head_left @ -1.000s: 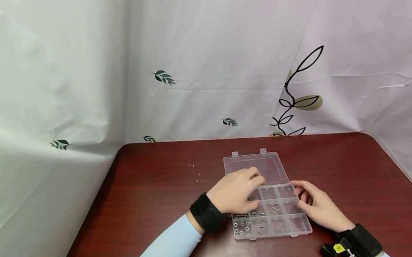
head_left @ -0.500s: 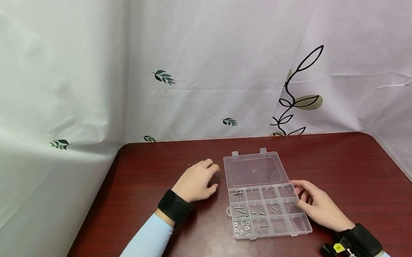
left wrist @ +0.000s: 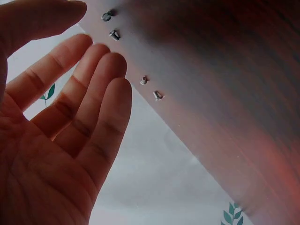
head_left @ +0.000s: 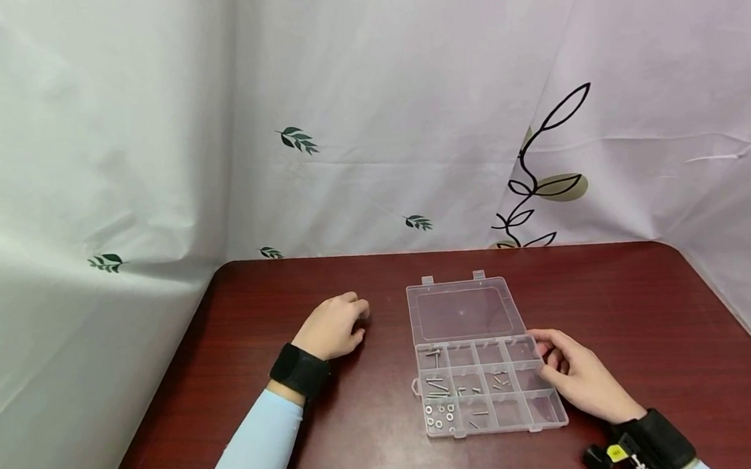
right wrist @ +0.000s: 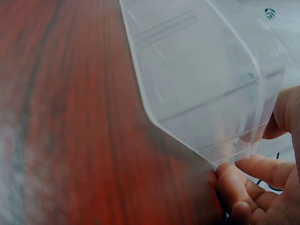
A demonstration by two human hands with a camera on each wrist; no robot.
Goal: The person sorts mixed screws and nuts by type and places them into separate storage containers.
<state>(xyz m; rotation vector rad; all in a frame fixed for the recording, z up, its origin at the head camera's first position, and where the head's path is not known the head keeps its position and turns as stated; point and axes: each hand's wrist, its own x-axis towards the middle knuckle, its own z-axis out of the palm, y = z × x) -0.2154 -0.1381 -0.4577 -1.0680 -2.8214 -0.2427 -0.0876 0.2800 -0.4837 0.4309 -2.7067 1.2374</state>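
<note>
Over the left part of the table, my left hand [head_left: 330, 329] holds nothing, its fingers loosely bent and its thumb apart. Several small screws [left wrist: 157, 96] lie on the tabletop just beyond its fingertips in the left wrist view; the hand hides them in the head view. A clear plastic compartment box [head_left: 542, 408] lies with its lid [head_left: 466, 313] folded back. Its left compartments contain longer screws [head_left: 438, 388] and small ring-shaped pieces, perhaps nuts [head_left: 430, 423]; a few shorter screws [head_left: 499, 382] lie farther right. My right hand [head_left: 584, 381] grips the box's right edge with thumb and fingers.
The dark red wooden table [head_left: 380, 442] has rounded far corners. Behind and to the left hangs a white cloth [head_left: 364, 101] with a leaf print. A black strap with a small camera [head_left: 598, 459] sits on the right wrist.
My left hand has moved from above the box leftward to the loose screws on the table, uncovering the box's left compartments. The right hand and the box have stayed in place.
</note>
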